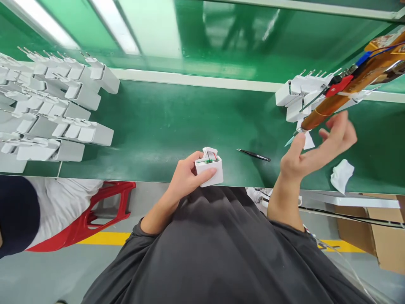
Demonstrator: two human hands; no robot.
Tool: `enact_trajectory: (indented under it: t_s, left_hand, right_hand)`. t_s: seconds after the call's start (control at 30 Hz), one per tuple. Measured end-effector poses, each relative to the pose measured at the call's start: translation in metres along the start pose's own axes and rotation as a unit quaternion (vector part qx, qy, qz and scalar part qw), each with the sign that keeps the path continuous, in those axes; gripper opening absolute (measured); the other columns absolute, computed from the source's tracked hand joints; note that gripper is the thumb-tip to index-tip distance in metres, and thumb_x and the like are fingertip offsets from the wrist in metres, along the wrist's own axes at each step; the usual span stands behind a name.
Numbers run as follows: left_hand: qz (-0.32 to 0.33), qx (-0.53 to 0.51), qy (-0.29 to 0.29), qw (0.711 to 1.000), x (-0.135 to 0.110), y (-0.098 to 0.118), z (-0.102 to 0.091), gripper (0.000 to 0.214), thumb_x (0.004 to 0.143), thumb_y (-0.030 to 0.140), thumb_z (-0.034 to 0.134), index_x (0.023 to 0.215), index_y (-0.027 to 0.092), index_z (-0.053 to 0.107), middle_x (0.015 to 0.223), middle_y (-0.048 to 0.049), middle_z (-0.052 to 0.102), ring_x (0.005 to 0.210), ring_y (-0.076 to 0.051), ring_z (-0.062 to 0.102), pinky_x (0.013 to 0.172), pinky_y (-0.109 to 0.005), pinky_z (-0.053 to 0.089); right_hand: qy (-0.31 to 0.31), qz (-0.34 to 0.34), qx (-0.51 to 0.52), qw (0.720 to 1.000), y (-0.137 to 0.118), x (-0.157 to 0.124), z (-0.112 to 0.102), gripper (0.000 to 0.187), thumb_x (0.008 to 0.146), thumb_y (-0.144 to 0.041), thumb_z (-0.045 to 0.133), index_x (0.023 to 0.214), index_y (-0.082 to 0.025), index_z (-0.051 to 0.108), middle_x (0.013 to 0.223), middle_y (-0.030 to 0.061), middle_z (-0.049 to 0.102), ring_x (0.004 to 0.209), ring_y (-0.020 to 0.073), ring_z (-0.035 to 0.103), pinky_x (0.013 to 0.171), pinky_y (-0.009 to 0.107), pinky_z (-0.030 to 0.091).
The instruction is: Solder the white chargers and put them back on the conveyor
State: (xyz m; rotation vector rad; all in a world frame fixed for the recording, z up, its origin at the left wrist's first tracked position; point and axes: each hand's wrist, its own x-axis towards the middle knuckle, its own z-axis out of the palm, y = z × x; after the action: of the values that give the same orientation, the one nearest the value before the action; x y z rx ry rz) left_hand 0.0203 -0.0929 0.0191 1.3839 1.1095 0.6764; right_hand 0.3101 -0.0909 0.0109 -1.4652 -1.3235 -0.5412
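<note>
Fingers of the left hand [185, 179] are closed around a white charger housing [209, 170] at the green bench [158, 126] edge; the right hand [316, 154], fingers spread, is raised beside a soldering iron [341, 99].

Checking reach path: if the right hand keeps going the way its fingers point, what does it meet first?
Likely the orange-handled tool hanging just past the right hand, whose open fingers nearly touch its tip; depth is unclear.

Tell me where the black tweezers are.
In the head view, the black tweezers lie on the green bench, between the white casing and the right hand.
</note>
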Motion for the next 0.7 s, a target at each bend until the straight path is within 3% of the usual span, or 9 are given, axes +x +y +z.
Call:
enact_trajectory:
  t_s: [0.07,0.13,0.2,0.33,0.47,0.6,0.7]
  left_hand:
    - [0.008,0.01,0.002,1.0,0.0,0.001,0.0,0.029,0.08,0.041,0.068,0.1,0.02,0.066,0.071,0.003,0.063,0.054,-0.008,0.047,0.05,-0.018,0.036]
    - [0.023,0.034,0.008,0.999,0.001,0.002,0.001,0.029,0.08,0.041,0.068,0.1,0.02,0.066,0.072,0.0034,0.064,0.055,-0.008,0.049,0.051,-0.018,0.038]
    - [0.043,0.07,0.02,0.996,0.002,0.002,0.003,0.03,0.079,0.04,0.069,0.101,0.02,0.066,0.071,0.004,0.065,0.055,-0.008,0.051,0.053,-0.017,0.04]
    - [0.093,0.155,0.066,0.981,0.007,-0.003,0.01,0.036,0.078,0.038,0.07,0.109,0.021,0.064,0.076,0.0034,0.068,0.058,-0.008,0.054,0.057,-0.017,0.043]
    - [0.148,0.225,0.121,0.955,0.012,-0.011,0.018,0.037,0.079,0.036,0.07,0.112,0.021,0.063,0.082,0.0009,0.07,0.063,-0.009,0.058,0.061,-0.019,0.045]
    - [0.183,0.279,0.16,0.929,0.014,-0.013,0.023,0.034,0.081,0.035,0.068,0.111,0.02,0.064,0.085,-0.0015,0.071,0.069,-0.012,0.061,0.065,-0.022,0.046]
    - [0.206,0.301,0.178,0.914,0.013,-0.012,0.024,0.033,0.083,0.036,0.068,0.11,0.019,0.064,0.081,-0.0009,0.07,0.068,-0.013,0.061,0.066,-0.022,0.046]
  right_hand:
    - [-0.101,0.009,-0.024,0.995,-0.005,-0.022,-0.009,0.047,0.088,-0.033,0.059,0.133,-0.021,0.056,0.117,0.015,0.063,0.102,0.0279,0.061,0.082,0.042,0.052]
    - [-0.27,0.018,-0.042,0.962,-0.008,-0.042,-0.016,0.038,0.089,-0.032,0.059,0.125,-0.021,0.061,0.116,0.0124,0.065,0.103,0.0263,0.062,0.088,0.043,0.051]
    - [-0.366,0.023,-0.08,0.927,-0.007,-0.058,-0.018,0.03,0.09,-0.034,0.058,0.115,-0.02,0.065,0.119,0.0122,0.065,0.11,0.0274,0.061,0.093,0.045,0.049]
    - [-0.375,0.073,-0.045,0.923,-0.004,-0.064,-0.016,0.02,0.092,-0.034,0.056,0.096,-0.018,0.067,0.113,0.011,0.069,0.107,0.0254,0.063,0.091,0.044,0.051]
    - [-0.353,0.151,0.113,0.917,-0.026,-0.051,-0.021,0.022,0.088,-0.034,0.065,0.106,-0.021,0.066,0.096,0.0047,0.073,0.081,0.0162,0.07,0.073,0.03,0.058]
    - [-0.34,0.032,0.209,0.916,-0.064,-0.037,-0.027,0.031,0.083,-0.016,0.07,0.112,-0.026,0.067,0.095,0.0016,0.073,0.078,0.0121,0.069,0.069,0.024,0.057]
    - [-0.327,-0.025,0.22,0.919,-0.083,-0.032,-0.026,0.032,0.082,-0.007,0.067,0.109,-0.024,0.067,0.089,0.0009,0.073,0.075,0.011,0.068,0.068,0.023,0.057]
